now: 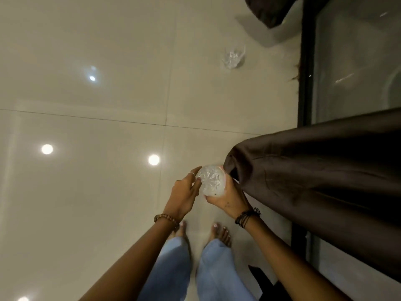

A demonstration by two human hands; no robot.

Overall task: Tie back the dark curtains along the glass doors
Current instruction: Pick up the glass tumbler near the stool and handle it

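A dark brown curtain (314, 170) hangs in a bunch on the right, along the glass door (355, 68). Its lower end reaches my hands. My right hand (230, 198) grips a clear, patterned round object (211, 181), glass or plastic, right at the curtain's tip. My left hand (184, 192) touches that object's left side with its fingertips. A second dark curtain (273, 9) shows at the top, further along the door.
Another clear object (233, 57) like the held one lies on the glossy cream floor tiles (108, 94) near the black door frame (304, 83). My bare feet (201, 233) stand just below my hands. Ceiling lights reflect in the floor.
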